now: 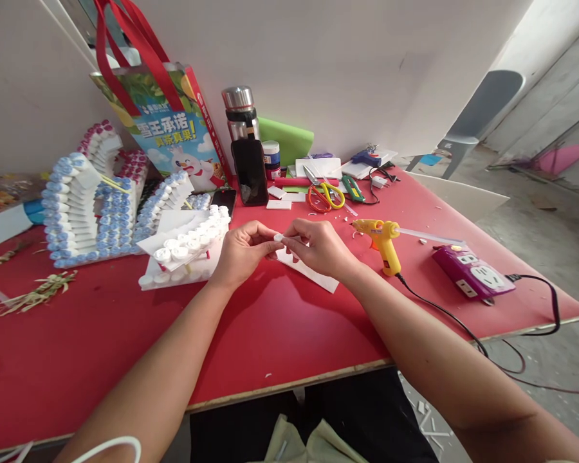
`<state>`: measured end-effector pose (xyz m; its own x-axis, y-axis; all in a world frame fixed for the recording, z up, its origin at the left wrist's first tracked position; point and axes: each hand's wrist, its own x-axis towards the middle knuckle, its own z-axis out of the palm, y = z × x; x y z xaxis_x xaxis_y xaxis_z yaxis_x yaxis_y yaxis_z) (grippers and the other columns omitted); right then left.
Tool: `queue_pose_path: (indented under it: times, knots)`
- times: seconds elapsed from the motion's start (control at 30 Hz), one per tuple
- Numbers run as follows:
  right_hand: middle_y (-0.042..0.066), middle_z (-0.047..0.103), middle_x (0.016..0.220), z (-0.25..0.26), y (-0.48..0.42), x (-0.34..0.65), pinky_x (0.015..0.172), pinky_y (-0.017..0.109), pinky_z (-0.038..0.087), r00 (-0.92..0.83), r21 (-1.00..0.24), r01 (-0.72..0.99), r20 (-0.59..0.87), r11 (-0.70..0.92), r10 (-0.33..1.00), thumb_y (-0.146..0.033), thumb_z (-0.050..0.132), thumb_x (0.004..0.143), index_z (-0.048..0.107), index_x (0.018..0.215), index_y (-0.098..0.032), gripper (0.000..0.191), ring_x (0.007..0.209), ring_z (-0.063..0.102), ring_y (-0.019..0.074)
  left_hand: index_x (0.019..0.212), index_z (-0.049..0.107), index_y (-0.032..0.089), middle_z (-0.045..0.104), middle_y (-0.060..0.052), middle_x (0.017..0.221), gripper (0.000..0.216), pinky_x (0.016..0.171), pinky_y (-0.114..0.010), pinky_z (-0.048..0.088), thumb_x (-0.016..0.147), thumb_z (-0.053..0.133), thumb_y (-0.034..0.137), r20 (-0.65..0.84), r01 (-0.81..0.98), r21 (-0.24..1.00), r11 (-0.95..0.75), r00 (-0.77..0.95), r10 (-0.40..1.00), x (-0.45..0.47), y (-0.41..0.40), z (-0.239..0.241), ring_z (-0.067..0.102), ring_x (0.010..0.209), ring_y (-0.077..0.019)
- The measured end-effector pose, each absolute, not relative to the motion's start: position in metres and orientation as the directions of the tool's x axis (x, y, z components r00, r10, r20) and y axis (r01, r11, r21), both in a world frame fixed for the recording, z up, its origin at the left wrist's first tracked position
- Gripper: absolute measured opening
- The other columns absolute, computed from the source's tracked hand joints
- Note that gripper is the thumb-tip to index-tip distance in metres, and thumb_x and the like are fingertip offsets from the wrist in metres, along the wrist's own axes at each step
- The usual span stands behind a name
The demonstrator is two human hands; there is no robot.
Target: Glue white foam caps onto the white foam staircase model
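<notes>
Both my hands meet over the middle of the red table [280, 328]. My left hand [244, 252] and my right hand [318, 246] pinch a small white bottle cap [278, 238] between their fingertips. Under my right hand lies a flat white foam piece [313, 273]. Just left of my left hand stands a white foam model [183, 251] lined with white caps. A yellow glue gun [383, 241] stands to the right of my right hand, its cord running off the table edge.
A blue-capped and red-capped model [91, 206] stands at the left, with a printed bag [174, 122] behind it. A phone [249, 170], flask [240, 112], scissors [324, 193] and foam bits sit at the back. A purple power strip [473, 273] lies at right.
</notes>
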<state>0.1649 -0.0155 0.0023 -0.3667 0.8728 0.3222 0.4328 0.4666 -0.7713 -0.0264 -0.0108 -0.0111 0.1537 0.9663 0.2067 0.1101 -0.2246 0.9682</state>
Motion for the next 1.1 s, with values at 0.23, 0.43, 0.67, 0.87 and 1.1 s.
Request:
queue_pose_path:
  times: [0.23, 0.43, 0.67, 0.87, 1.1]
  knots:
    - [0.001, 0.07, 0.073, 0.002, -0.015, 0.166, 0.063, 0.025, 0.041, -0.386, -0.759, 0.45, 0.31, 0.47, 0.869, -0.023, 0.061, 0.089, 0.066, 0.084, -0.019, 0.008, 0.062, 0.061, 0.0136, 0.089, 0.075, 0.016, 0.075, -0.006, 0.075, 0.037, 0.064, -0.033, 0.06, 0.065, 0.089, 0.041, 0.123, 0.061, 0.988, -0.14, 0.225, 0.966, -0.028, -0.012, -0.008, 0.07, 0.06, -0.0189]
    - [0.0, 0.068, 0.069, 0.002, -0.016, 0.163, 0.064, 0.025, 0.042, -0.357, -0.772, 0.467, 0.282, 0.431, 0.891, -0.02, 0.06, 0.088, 0.065, 0.081, -0.019, 0.008, 0.063, 0.062, 0.0139, 0.086, 0.077, 0.015, 0.076, -0.007, 0.074, 0.038, 0.068, -0.037, 0.062, 0.063, 0.09, 0.043, 0.104, 0.069, 0.99, -0.119, 0.189, 0.976, -0.025, -0.012, -0.01, 0.071, 0.061, -0.0201]
    - [-0.001, 0.069, 0.069, -0.003, -0.01, 0.164, 0.057, 0.024, 0.044, -0.318, -0.856, 0.397, 0.212, 0.332, 0.924, -0.024, 0.06, 0.088, 0.062, 0.079, -0.019, 0.01, 0.054, 0.064, 0.0128, 0.09, 0.078, 0.015, 0.077, -0.007, 0.079, 0.04, 0.07, -0.036, 0.061, 0.067, 0.088, 0.045, 0.076, 0.045, 0.995, -0.086, 0.189, 0.979, -0.022, -0.014, -0.01, 0.071, 0.063, -0.0189]
    - [0.0, 0.068, 0.066, -0.001, -0.015, 0.16, 0.063, 0.027, 0.044, -0.283, -0.749, 0.53, 0.286, 0.398, 0.916, -0.017, 0.059, 0.086, 0.061, 0.077, -0.02, 0.009, 0.059, 0.063, 0.0151, 0.089, 0.076, 0.015, 0.075, -0.006, 0.074, 0.036, 0.066, -0.032, 0.058, 0.071, 0.085, 0.045, 0.121, 0.041, 0.991, -0.13, 0.167, 0.979, -0.018, -0.015, -0.012, 0.068, 0.061, -0.0175]
    - [0.004, 0.069, 0.069, 0.004, -0.005, 0.168, 0.071, 0.035, 0.058, -0.384, -0.991, -0.081, -0.069, -0.108, 0.921, -0.052, 0.058, 0.095, 0.061, 0.083, -0.018, 0.035, 0.064, 0.07, 0.0198, 0.093, 0.075, 0.017, 0.07, -0.002, 0.067, 0.033, 0.057, -0.027, 0.05, 0.074, 0.083, 0.042, 0.182, 0.033, 0.981, -0.19, 0.171, 0.968, -0.021, -0.012, -0.012, 0.06, 0.056, -0.0133]
